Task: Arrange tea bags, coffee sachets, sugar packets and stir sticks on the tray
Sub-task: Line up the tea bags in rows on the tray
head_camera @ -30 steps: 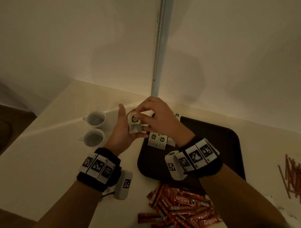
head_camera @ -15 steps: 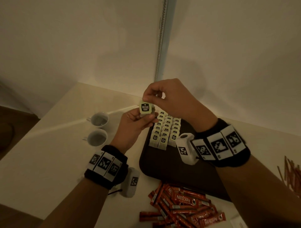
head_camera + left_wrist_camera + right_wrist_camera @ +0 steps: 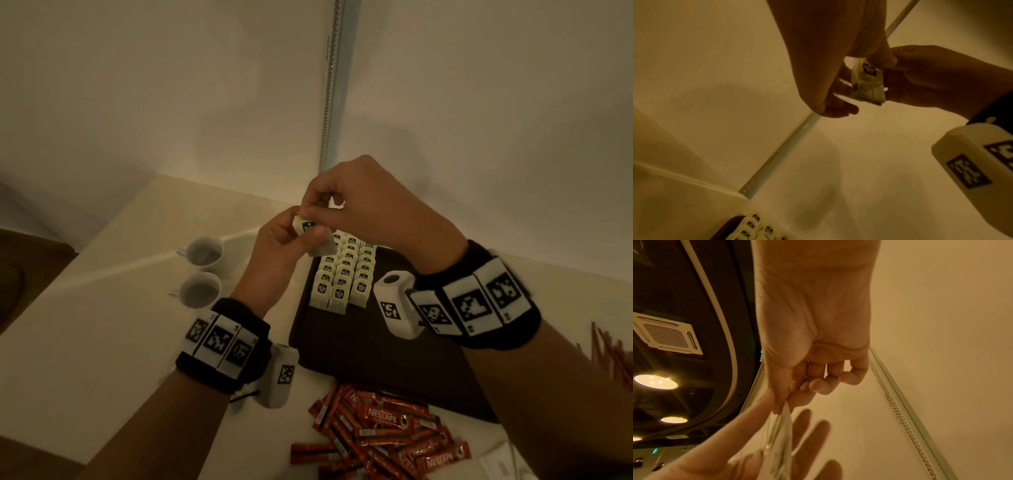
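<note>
A small tea bag (image 3: 321, 247) with a green and black label is held up above the dark tray's (image 3: 376, 363) far left corner. My left hand (image 3: 299, 233) holds it between thumb and fingers. My right hand (image 3: 308, 213) pinches its top edge from above. The left wrist view shows the tea bag (image 3: 867, 81) hanging between both hands. In the right wrist view the tea bag (image 3: 781, 434) hangs below my right hand's pinching fingertips (image 3: 780, 402). Three rows of tea bags (image 3: 346, 274) lie on the tray. Red coffee sachets (image 3: 383, 435) are heaped on the table in front of it.
Two white cups (image 3: 205, 251) (image 3: 200, 291) stand left of the tray. Thin reddish stir sticks (image 3: 613, 356) lie at the right edge of the table. A wall corner with a bead chain (image 3: 329, 102) rises behind the table.
Both hands have lifted the tea bag up off the tray's rows. My right hand has shifted to pinch its top from above.
</note>
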`<action>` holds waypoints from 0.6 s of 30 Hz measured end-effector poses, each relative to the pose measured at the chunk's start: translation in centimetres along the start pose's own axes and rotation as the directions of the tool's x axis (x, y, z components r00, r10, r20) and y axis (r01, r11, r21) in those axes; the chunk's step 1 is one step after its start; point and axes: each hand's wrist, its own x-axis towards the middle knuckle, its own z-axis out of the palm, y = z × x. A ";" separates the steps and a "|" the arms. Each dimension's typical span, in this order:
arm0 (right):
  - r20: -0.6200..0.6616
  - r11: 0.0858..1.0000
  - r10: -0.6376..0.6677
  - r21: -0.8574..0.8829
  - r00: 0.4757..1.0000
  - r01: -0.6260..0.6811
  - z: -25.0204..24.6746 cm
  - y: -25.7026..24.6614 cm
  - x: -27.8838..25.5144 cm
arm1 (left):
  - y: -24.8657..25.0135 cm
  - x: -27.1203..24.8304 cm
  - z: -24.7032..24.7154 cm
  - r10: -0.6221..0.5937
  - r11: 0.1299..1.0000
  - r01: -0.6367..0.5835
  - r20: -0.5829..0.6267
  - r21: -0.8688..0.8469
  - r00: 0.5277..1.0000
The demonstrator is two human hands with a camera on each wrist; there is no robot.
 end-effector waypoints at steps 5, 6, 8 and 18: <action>0.001 1.000 0.015 0.002 1.000 -0.015 -0.4 0.5 0.0 | -0.7 -0.2 0.4 -0.023 0.999 0.024 0.033 -0.022 0.999; 0.002 1.000 0.019 0.008 1.000 -0.019 -0.4 0.6 -0.1 | -0.6 -0.4 0.4 -0.036 0.998 0.038 0.052 -0.049 0.998; -0.013 0.999 0.018 0.034 1.000 -0.017 -0.4 0.7 -0.3 | -0.5 -0.6 0.4 -0.056 0.992 0.065 0.084 -0.108 0.995; -0.068 0.991 0.055 0.125 0.996 -0.046 0.4 1.5 -0.8 | -0.6 -0.8 0.1 -0.051 0.992 0.055 0.041 -0.116 0.998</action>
